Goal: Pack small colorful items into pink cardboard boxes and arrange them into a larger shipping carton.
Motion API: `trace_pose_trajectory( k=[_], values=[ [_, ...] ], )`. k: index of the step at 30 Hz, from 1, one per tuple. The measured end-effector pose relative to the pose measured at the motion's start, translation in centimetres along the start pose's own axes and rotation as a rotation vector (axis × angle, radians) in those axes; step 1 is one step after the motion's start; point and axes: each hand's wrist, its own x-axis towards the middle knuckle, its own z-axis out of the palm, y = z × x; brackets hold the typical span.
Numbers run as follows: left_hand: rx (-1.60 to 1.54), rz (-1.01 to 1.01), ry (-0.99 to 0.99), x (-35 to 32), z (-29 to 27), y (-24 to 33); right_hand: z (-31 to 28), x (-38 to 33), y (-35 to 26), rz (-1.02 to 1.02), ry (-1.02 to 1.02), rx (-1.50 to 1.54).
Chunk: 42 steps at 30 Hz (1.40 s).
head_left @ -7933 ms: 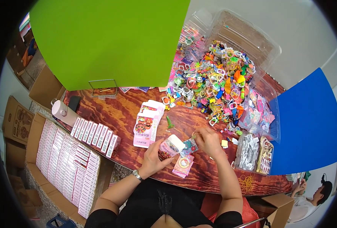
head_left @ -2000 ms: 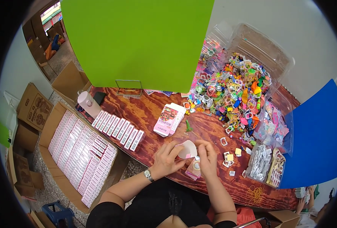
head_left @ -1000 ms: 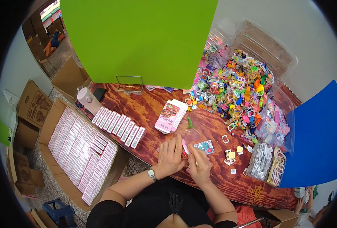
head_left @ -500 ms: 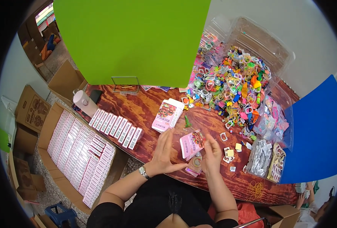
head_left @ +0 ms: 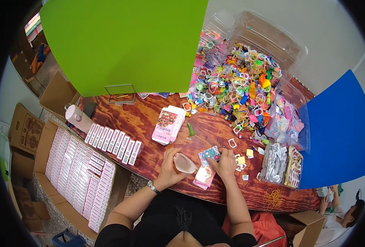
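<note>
My left hand (head_left: 170, 169) is closed around a small carton (head_left: 185, 163), whose pale open end faces up and right. Between the fingers of my right hand (head_left: 225, 164) is a colourful printed card (head_left: 209, 155). Just below it, a small pile of pink picture cards (head_left: 204, 176) lies by the table's front edge, touching or close to the held card. Beyond my hands rests a stack of flattened pink cartons (head_left: 168, 125). A small green plastic toy (head_left: 191, 130) lies to the right of that stack.
Far right is a heap of small colourful toys (head_left: 240, 86). Nearer stand a box of white packets (head_left: 275, 162) and rubber bands (head_left: 273, 198). At left are a row of pink cartons (head_left: 113, 142), a bottle (head_left: 78, 118) and a cardboard box of packed cartons (head_left: 44, 162). Another person (head_left: 342, 220) sits far right.
My left hand has closed around a carton, now held open end up. My right hand has moved from the pink carton to a printed card. The view has shifted slightly.
</note>
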Motion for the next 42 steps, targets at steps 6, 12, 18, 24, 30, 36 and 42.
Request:
trace_pose_trajectory(
  k=[6, 12, 18, 24, 30, 36, 42],
  values=[
    [0.036, -0.055, 0.029, 0.2, 0.5, -0.6, 2.8, 1.6, 3.6, 0.032, 0.052, 0.569],
    [0.010, -0.130, 0.014, 0.3, 0.4, -0.6, -2.4, -0.5, 0.3, -0.046, 0.284, 1.295],
    [0.021, -0.141, -0.013, 0.3, 1.0, -0.8, -3.8, -2.4, -3.8, -0.233, 0.328, 1.316],
    [0.067, -0.148, -0.020, 0.3, 0.5, -0.5, -4.7, -1.9, -4.3, -0.601, 0.389, 0.699],
    [0.094, -0.021, -0.001, 0.4, 0.5, 0.4, -3.9, -3.3, -6.7, -0.762, 0.361, 0.540],
    [0.190, 0.082, 0.033, 0.8, 0.4, 1.1, -3.4, -4.2, -6.5, -0.796, 0.411, 0.326],
    [0.198, -0.016, 0.006, 0.1, 0.4, 0.6, -4.1, -3.0, -4.8, -0.793, 0.362, 0.460]
  ],
)
